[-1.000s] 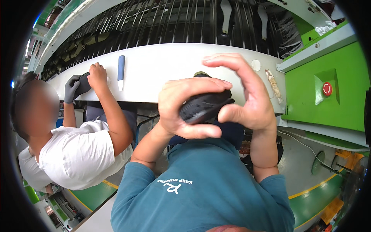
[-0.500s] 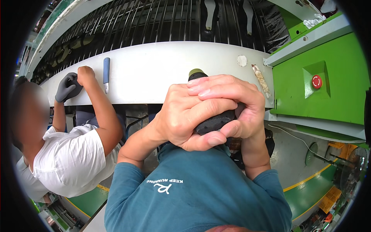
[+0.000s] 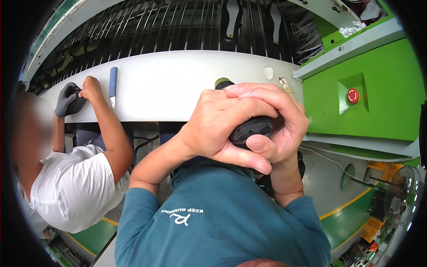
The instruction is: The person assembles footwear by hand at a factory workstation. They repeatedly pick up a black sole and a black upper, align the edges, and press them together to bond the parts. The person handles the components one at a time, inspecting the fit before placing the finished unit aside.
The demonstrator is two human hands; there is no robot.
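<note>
My left hand (image 3: 222,127) and my right hand (image 3: 287,120) are wrapped round a black shoe (image 3: 252,129), held in front of my chest over the near edge of the white table (image 3: 164,86). Fingers of both hands overlap across its top, hiding most of it. The dark, textured near end shows between my thumbs. An olive-green rim shows at the far end, beyond my fingers. My left thumb stretches under the near end, its tip by the right thumb. Right of my hands, a brownish, worn stick-like tool (image 3: 285,86) lies partly hidden on the table.
A blue-handled tool (image 3: 113,84) with a metal blade lies left. Beside me, a co-worker (image 3: 75,182), one hand in a grey glove (image 3: 66,99), handles a dark piece. Metal rollers (image 3: 178,29) run behind the table. A green machine (image 3: 378,89) with a red button (image 3: 352,95) stands right.
The view has shifted a little, moving the table and machine leftward in the picture. My thumbs have moved apart from side by side, and more of the shoe's near end shows.
</note>
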